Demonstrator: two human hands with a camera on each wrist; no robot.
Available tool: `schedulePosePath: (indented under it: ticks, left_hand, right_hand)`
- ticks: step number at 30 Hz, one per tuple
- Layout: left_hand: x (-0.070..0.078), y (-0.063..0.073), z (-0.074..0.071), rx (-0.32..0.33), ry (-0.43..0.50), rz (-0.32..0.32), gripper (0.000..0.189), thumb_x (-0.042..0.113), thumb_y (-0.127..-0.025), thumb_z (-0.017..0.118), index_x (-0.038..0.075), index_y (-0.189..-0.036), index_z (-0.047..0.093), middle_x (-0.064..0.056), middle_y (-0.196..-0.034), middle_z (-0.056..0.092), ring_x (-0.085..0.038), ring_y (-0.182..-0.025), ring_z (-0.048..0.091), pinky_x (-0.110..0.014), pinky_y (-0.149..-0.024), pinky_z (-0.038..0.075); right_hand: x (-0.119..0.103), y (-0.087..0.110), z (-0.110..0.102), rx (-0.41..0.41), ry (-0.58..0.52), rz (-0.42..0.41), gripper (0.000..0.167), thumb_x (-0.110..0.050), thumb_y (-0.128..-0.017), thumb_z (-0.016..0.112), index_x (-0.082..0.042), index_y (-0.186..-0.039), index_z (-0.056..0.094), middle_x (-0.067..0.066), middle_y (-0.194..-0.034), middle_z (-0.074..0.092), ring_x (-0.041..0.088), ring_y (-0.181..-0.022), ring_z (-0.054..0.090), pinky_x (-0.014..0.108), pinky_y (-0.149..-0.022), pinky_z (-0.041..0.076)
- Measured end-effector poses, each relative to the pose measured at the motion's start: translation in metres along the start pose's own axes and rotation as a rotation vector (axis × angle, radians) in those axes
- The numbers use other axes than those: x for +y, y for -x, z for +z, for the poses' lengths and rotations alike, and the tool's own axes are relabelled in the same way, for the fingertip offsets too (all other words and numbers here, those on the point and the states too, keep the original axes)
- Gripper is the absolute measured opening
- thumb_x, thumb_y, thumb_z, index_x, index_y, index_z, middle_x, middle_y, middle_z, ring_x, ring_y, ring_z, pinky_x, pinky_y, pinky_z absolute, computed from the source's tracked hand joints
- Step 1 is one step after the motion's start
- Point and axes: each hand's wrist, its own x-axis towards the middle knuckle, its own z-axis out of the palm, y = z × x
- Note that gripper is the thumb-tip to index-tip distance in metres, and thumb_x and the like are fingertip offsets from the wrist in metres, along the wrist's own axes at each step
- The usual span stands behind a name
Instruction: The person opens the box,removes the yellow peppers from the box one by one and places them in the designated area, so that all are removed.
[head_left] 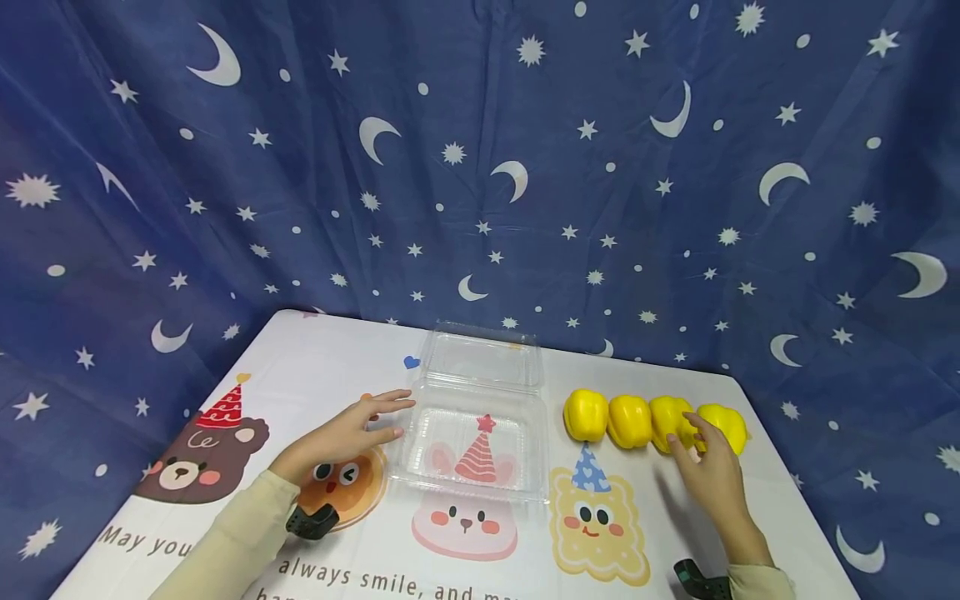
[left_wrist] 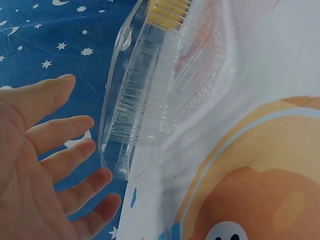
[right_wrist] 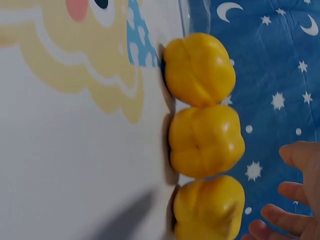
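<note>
Several yellow bell peppers (head_left: 628, 421) stand in a row on the right side of the table. My right hand (head_left: 712, 475) hovers at the right end of this row, its thumb and fingers spread and holding nothing. In the right wrist view a gap shows between the hand (right_wrist: 300, 195) and the nearest pepper (right_wrist: 210, 210). A clear plastic clamshell box (head_left: 472, 442) lies with its lid (head_left: 483, 358) folded back, away from me. Just left of the box, my left hand (head_left: 348, 429) has its fingers extended; the left wrist view shows this hand (left_wrist: 55, 160) apart from the box's wall (left_wrist: 140, 105).
A white tablecloth (head_left: 360, 350) printed with cartoon faces and lettering covers the table. Behind it hangs a dark blue curtain (head_left: 450, 208) with moons and stars. A black wrist device (head_left: 312, 522) sits at the left wrist, another device (head_left: 701, 579) at the right.
</note>
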Motion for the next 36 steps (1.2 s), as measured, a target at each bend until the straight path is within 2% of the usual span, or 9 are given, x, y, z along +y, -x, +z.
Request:
schedulePosePath:
  ticks: [4,8,17,21,30,36]
  left_hand:
    - [0.001,0.001,0.000,0.012,-0.001,-0.010,0.055,0.029,-0.101,0.061,0.001,-0.148,0.050,-0.020,-0.161,0.039,-0.045,-0.149,0.033,-0.067,-0.114,0.037]
    - [0.003,0.003,0.001,0.025,-0.002,-0.014,0.054,0.029,-0.101,0.061,0.002,-0.148,0.050,-0.022,-0.160,0.039,-0.045,-0.148,0.034,-0.066,-0.112,0.039]
    - [0.004,0.008,0.005,0.093,-0.048,-0.011,0.048,0.023,-0.101,0.061,0.002,-0.143,0.055,-0.024,-0.155,0.046,-0.047,-0.144,0.042,-0.063,-0.107,0.046]
    - [0.005,0.011,0.006,0.114,-0.062,-0.015,0.046,0.019,-0.100,0.062,0.002,-0.142,0.056,-0.023,-0.153,0.048,-0.045,-0.143,0.043,-0.063,-0.106,0.047]
    - [0.012,0.016,0.006,0.134,-0.093,0.000,0.046,0.020,-0.099,0.064,0.005,-0.141,0.058,-0.020,-0.151,0.052,-0.042,-0.141,0.047,-0.060,-0.105,0.049]
    - [0.018,0.020,0.006,0.137,-0.124,0.023,0.045,0.022,-0.099,0.063,0.006,-0.141,0.058,-0.019,-0.150,0.053,-0.041,-0.140,0.048,-0.059,-0.104,0.050]
  right_hand:
    - [-0.006,0.002,0.005,0.009,-0.009,-0.057,0.050,-0.015,-0.095,0.069,0.004,-0.138,0.053,0.031,-0.133,0.058,0.046,-0.110,0.060,0.060,-0.087,0.056]
    - [-0.013,0.004,0.009,-0.010,-0.019,-0.078,0.050,-0.016,-0.095,0.069,0.004,-0.138,0.054,0.031,-0.133,0.058,0.045,-0.109,0.061,0.059,-0.087,0.056]
    - [-0.029,0.006,0.017,-0.071,-0.040,-0.086,0.052,-0.019,-0.096,0.067,0.002,-0.141,0.052,0.030,-0.138,0.057,0.047,-0.119,0.057,0.064,-0.098,0.049]
    - [-0.035,0.007,0.022,-0.086,-0.047,-0.105,0.051,-0.018,-0.096,0.068,0.000,-0.141,0.052,0.028,-0.141,0.055,0.046,-0.119,0.058,0.063,-0.098,0.051]
    - [-0.047,0.010,0.031,-0.128,-0.045,-0.139,0.051,-0.021,-0.096,0.070,-0.003,-0.141,0.053,0.023,-0.139,0.059,0.041,-0.117,0.060,0.058,-0.094,0.055]
    - [-0.056,0.012,0.034,-0.120,-0.050,-0.181,0.051,-0.022,-0.094,0.072,-0.004,-0.139,0.056,0.021,-0.136,0.062,0.039,-0.114,0.062,0.057,-0.091,0.056]
